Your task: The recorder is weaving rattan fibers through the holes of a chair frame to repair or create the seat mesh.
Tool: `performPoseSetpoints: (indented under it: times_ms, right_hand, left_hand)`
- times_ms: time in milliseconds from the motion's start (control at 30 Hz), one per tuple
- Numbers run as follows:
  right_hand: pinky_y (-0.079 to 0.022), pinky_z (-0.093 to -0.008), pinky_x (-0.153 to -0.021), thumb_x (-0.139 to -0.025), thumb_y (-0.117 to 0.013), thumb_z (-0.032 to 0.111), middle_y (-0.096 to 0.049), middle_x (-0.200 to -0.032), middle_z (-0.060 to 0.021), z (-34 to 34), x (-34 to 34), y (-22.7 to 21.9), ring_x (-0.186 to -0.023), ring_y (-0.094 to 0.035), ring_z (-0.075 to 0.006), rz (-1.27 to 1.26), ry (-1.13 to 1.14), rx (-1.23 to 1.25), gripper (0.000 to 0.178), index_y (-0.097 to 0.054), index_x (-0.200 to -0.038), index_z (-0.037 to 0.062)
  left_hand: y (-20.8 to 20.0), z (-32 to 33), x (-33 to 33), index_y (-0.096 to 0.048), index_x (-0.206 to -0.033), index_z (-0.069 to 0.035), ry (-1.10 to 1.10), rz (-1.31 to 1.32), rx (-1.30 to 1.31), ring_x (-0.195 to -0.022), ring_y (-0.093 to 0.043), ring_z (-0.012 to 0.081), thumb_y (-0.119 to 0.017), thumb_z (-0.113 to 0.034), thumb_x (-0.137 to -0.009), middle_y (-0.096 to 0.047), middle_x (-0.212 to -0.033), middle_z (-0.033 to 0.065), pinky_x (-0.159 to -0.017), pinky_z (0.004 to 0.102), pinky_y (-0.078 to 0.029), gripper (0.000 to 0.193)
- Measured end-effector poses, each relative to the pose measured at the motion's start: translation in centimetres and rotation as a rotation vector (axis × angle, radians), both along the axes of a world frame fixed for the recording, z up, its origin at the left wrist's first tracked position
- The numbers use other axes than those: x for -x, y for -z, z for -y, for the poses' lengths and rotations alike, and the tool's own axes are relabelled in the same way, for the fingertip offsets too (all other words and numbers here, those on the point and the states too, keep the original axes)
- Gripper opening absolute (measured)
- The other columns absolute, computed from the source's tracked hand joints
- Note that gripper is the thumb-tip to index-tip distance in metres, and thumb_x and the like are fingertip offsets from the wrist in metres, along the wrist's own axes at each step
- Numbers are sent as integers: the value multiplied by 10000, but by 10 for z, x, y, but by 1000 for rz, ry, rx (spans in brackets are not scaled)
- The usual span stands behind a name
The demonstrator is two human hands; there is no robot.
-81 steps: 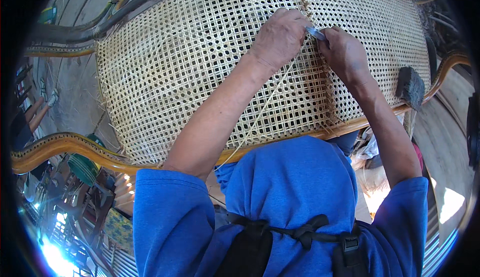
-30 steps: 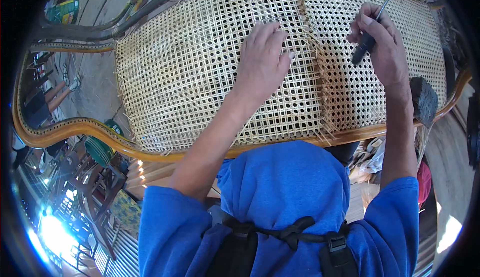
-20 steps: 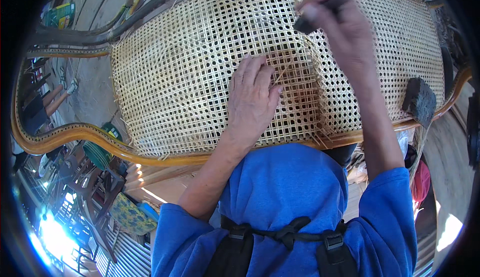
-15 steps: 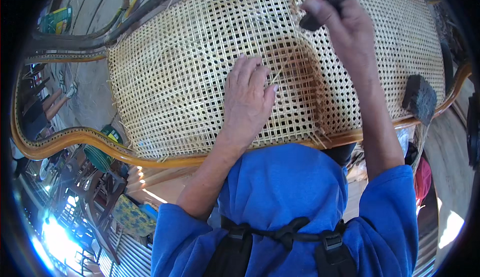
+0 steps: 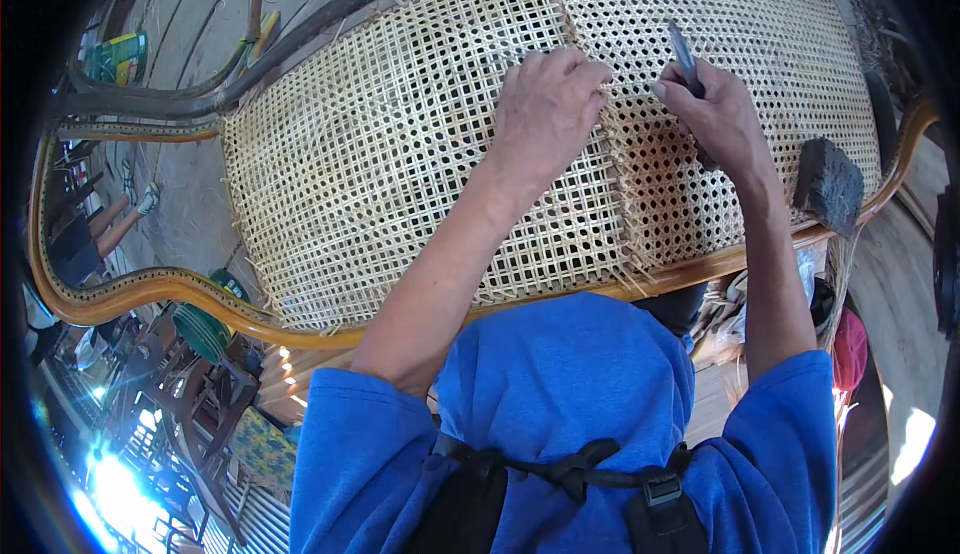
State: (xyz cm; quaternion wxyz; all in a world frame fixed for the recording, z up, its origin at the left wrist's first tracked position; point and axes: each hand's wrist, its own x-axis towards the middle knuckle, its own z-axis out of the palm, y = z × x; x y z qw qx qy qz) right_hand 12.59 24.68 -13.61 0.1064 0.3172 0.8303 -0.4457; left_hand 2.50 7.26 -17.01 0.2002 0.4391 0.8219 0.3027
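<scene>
I see the woven cane panel (image 5: 400,154) filling most of the view, a pale open lattice stretched across a curved wooden frame (image 5: 180,294) that bends around its near edge below both of my hands. The part of the panel under and beyond my right hand is woven more tightly than the looser grid to the left of my left hand, and a vertical seam runs between the two hands.

My blue sleeves and hood (image 5: 570,404) come in from the lower edge, with a black strap and buckle (image 5: 600,474) across the chest, well below both hands.

My left hand (image 5: 545,114) lies knuckles-up on the cane, fingers curled down into the weave right at the seam; it looks closed on the strands there, though I cannot tell whether it pinches one.

My right hand (image 5: 715,119) sits just to the right of it, near but not touching, closed around a slim dark tool (image 5: 685,54) whose shaft sticks up past the fingers, away from me; where its lower end sits is hidden behind the hand.

Right of my right hand, near the frame's edge, a dark block-shaped object (image 5: 828,184) rests on the panel, apart from the hand.
</scene>
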Motion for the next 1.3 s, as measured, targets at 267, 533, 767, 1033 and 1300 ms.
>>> performPoseSetpoints:
  times_ms: [267,533,767,1033,1300]
  right_hand:
    - [-386,-197,-492,-859,-620,213,-544,-621,23,9,-13,5,-545,-498,-50,-157,467,343,202,-635,-918,21]
    - [-390,-258,-506,-834,-612,248,-563,-631,-9,6,3,8,-536,-492,-85,126,133,153,228,-656,-897,34]
    - [-384,-267,-514,-812,-588,208,-561,-612,-23,15,34,17,-539,-502,-96,-60,172,234,243,-670,-939,17]
    - [-396,-244,-498,-844,-586,252,-532,-599,-13,9,43,-2,-531,-502,-82,-37,195,279,250,-628,-855,6]
    - [-382,-267,-506,-895,-553,295,-488,-596,-16,-10,-22,-1,-533,-474,-104,45,186,22,286,-552,-829,17]
  left_hand:
    - [10,-12,26,-648,-886,-20,-215,285,-76,-700,-567,155,-580,-177,-864,-591,-776,56,-672,294,-469,172]
    - [-13,-7,33,-651,-1022,-56,-385,541,74,-545,-468,35,-554,-206,-905,-545,-662,-24,-499,217,-401,214]
    - [-3,-8,20,-647,-1051,-16,-331,500,14,-569,-519,68,-521,-162,-906,-582,-668,-3,-533,247,-433,242]
    - [-11,-25,24,-655,-1006,-20,-215,634,70,-574,-523,67,-560,-182,-911,-602,-702,10,-544,225,-442,210]
    - [-2,-32,11,-655,-1038,-28,-109,334,74,-702,-619,172,-557,-180,-885,-673,-870,89,-725,306,-513,237]
